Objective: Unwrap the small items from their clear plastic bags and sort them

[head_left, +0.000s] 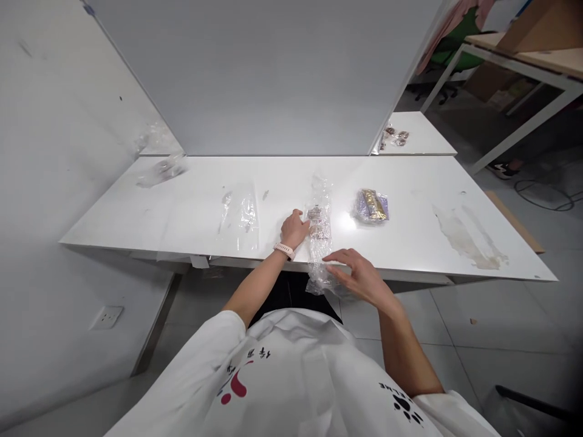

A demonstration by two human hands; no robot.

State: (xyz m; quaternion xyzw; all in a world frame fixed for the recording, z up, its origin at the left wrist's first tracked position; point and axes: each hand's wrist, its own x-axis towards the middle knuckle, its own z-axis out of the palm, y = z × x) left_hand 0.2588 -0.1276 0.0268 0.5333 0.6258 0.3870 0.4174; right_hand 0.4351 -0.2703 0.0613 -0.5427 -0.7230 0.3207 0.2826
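A strip of clear bubble wrap (321, 246) runs across the table in front of me, and its near end hangs over the front edge. Small packets with brownish print (315, 213) lie on or under it; the plastic blurs them. At the strip's left side, my left hand (295, 229) touches the packets, its fingers apart and partly bent, with a pale band on the wrist. My right hand (357, 276) hovers at the hanging end, thumb and fingers spread. Its fingertips are beside the wrap; I cannot tell whether they touch it.
A gold and purple wrapped bundle (373, 205) lies to the right. Clear plastic bags (240, 215) rest on the left. A grey panel (277, 79) rises behind the white table (405, 243). Small packets (396, 137) sit on a surface at back right, near another desk (542, 64).
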